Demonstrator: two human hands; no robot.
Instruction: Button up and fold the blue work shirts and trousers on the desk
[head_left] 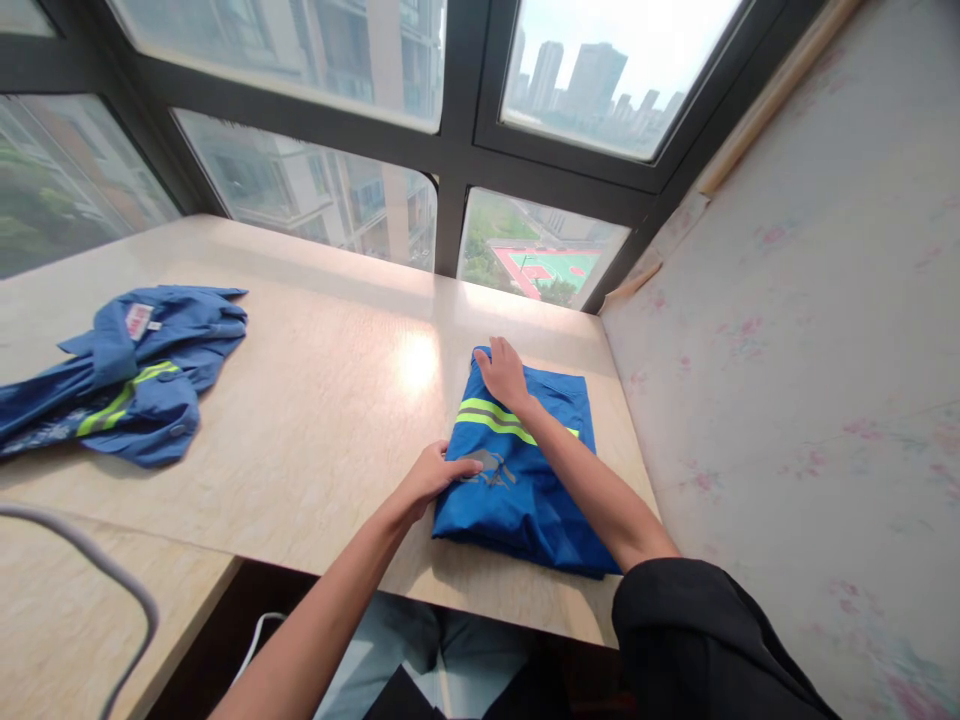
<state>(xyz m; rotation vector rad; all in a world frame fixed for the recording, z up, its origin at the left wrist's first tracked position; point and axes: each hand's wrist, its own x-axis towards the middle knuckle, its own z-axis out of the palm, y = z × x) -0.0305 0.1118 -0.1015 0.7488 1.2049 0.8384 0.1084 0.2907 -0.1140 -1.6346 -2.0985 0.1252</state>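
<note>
A folded blue work garment [517, 510] with a yellow-and-grey reflective stripe and a grey printed logo lies near the right end of the pale tabletop. My left hand [439, 472] grips its left edge, thumb on top beside the logo, the other fingers partly hidden at the edge. Flat on the upper left corner rests my right hand [504, 375], its fingers stretched out and the thumb apart. My right forearm crosses over the cloth and covers part of the stripe.
Far left on the tabletop [322, 400] lies a crumpled blue work jacket [161, 340] with a collar label and a yellow stripe. A grey cable [97, 570] curves at lower left. Dark-framed windows [457, 160] stand behind; a flowered wall [787, 400] bounds the right.
</note>
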